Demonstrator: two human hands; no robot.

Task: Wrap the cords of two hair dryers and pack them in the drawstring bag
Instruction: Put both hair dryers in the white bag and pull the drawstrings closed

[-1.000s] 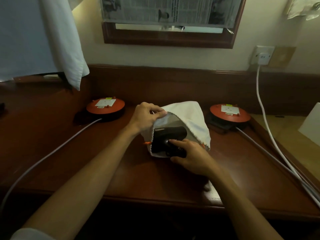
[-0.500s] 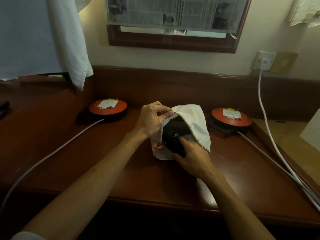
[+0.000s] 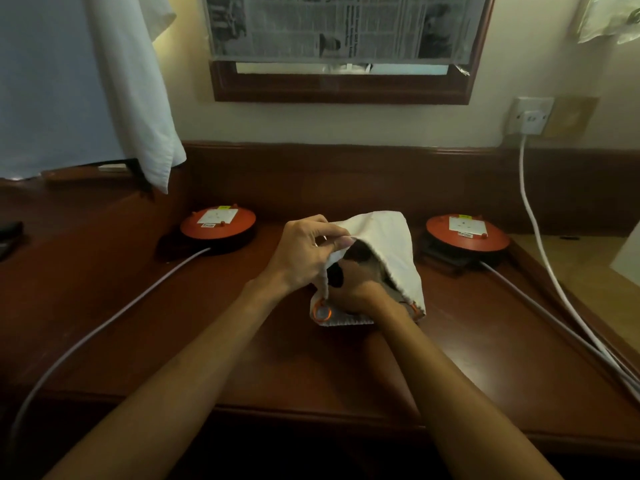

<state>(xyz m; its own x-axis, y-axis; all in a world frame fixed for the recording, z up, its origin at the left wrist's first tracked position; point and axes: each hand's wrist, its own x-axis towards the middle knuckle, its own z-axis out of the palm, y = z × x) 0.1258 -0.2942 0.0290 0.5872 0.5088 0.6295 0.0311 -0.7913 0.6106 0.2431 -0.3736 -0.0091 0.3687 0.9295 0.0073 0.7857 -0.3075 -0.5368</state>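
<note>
White drawstring bag (image 3: 388, 247) on wooden desk (image 3: 207, 341), both hands inside its mouth

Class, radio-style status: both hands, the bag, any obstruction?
Left hand pinches drawstring bag rim, holding the mouth open. Right hand inside the mouth, on dark hair dryer; fingers hidden. Nothing blocking.

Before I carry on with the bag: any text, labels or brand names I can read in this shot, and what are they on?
Nothing reads clearly.
Newspaper over the framed panel on the wall: columns of print, too small to read.
Left orange reel: white label and yellow tag, blurred.
Right orange reel: white label with a dark strip and yellow tag, blurred.
Drawstring bag: no print visible.
</note>
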